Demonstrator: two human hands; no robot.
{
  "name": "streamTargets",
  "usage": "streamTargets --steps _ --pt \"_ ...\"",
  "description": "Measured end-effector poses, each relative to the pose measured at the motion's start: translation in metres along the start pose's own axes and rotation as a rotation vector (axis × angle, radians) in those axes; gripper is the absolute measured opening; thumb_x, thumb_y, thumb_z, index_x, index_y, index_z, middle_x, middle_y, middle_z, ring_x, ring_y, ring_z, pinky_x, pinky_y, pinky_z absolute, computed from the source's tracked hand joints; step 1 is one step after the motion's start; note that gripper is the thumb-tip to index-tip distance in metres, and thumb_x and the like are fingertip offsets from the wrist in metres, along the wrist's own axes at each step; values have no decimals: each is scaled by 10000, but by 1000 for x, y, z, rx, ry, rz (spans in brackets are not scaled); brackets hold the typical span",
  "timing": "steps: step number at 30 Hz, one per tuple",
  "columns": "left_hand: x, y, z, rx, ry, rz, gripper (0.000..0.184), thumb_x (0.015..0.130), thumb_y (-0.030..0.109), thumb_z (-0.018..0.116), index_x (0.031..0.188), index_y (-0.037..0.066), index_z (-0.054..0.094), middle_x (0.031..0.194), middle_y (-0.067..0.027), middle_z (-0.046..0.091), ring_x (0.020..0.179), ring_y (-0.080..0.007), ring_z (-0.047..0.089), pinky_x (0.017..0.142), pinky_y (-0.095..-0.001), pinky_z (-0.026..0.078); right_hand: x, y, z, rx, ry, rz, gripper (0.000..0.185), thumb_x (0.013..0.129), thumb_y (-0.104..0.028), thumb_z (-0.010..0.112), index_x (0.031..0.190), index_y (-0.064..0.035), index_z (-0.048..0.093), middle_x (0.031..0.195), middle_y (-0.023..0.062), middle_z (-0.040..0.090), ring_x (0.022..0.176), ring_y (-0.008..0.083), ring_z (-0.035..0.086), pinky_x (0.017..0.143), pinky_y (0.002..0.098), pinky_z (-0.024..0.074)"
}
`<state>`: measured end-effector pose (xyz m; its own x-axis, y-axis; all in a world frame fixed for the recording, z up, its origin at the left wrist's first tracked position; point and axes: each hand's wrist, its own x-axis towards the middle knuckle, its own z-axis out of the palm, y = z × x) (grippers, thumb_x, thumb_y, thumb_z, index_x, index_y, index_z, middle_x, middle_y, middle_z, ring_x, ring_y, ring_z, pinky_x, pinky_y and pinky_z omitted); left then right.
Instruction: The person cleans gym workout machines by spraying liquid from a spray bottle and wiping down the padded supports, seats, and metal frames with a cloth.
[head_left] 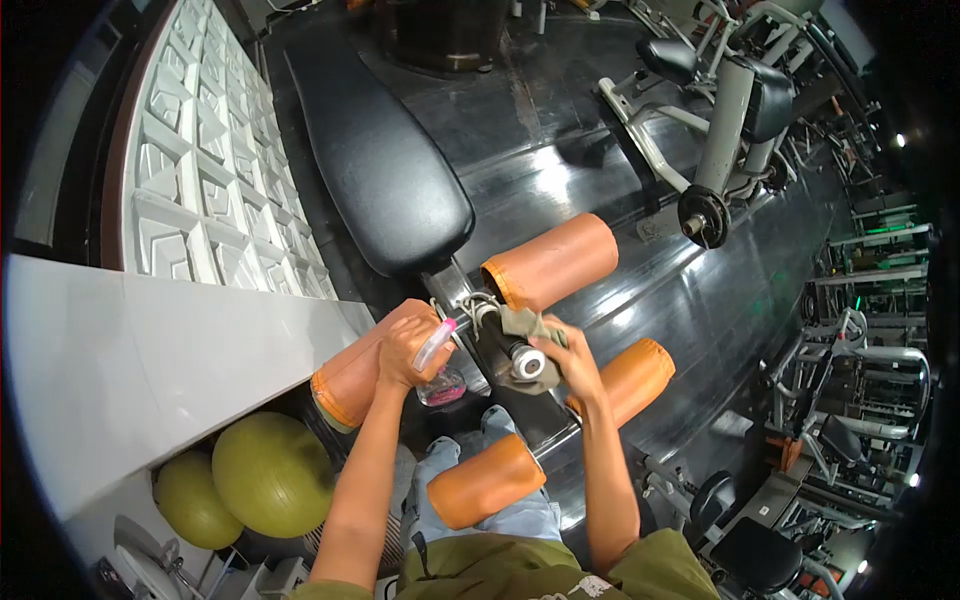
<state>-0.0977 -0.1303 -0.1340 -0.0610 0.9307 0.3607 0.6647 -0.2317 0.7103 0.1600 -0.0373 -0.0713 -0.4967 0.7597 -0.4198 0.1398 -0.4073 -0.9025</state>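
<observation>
My left hand (405,350) is closed around a clear spray bottle (442,386) with a pink nozzle tip and some pink liquid low inside. Its tip points toward the bench's metal post. In my right hand (570,362) a grey-green cloth (530,325) is bunched against the post, beside its round silver end cap (528,363). Orange foam rollers flank the post: one upper right (555,262), one partly under my left forearm (360,365), one lower right (635,383) and one near my legs (487,481). Behind the post stretches the black padded bench (385,150).
A white patterned wall (205,150) and white ledge (170,360) run along the left. Two green exercise balls (272,474) sit below the ledge. A weight machine (720,150) stands at the upper right, with more gym equipment (850,400) along the right side.
</observation>
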Motion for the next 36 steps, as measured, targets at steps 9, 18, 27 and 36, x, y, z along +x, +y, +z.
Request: streamTargets --steps 9,18,27,36 --pt "3 9 -3 13 -116 -212 329 831 354 631 832 33 701 764 -153 686 773 -354 666 728 -431 504 28 78 61 662 247 -33 307 982 -141 631 1254 -1 619 1171 41 660 1052 116 604 922 256 457" --pt "5 47 3 -126 185 -307 272 856 274 629 879 11 692 735 -168 647 667 -337 631 655 -402 474 -9 -17 -16 109 -141 17 320 838 -129 660 1116 29 672 1073 42 665 1064 150 596 977 285 435" --pt "-33 132 10 -457 398 -576 336 860 308 595 926 -16 658 802 -99 679 655 -165 631 627 -298 481 137 -51 48 -1224 -720 -308 440 775 -386 649 994 -18 752 1100 230 707 1018 399 674 919 432 520" --pt "-67 159 35 -744 581 -684 236 783 230 632 881 19 587 813 -90 671 631 -85 542 585 -241 420 90 -105 52 -1327 -1105 -321 526 677 -381 642 1024 2 741 1000 257 714 940 396 694 843 447 541"
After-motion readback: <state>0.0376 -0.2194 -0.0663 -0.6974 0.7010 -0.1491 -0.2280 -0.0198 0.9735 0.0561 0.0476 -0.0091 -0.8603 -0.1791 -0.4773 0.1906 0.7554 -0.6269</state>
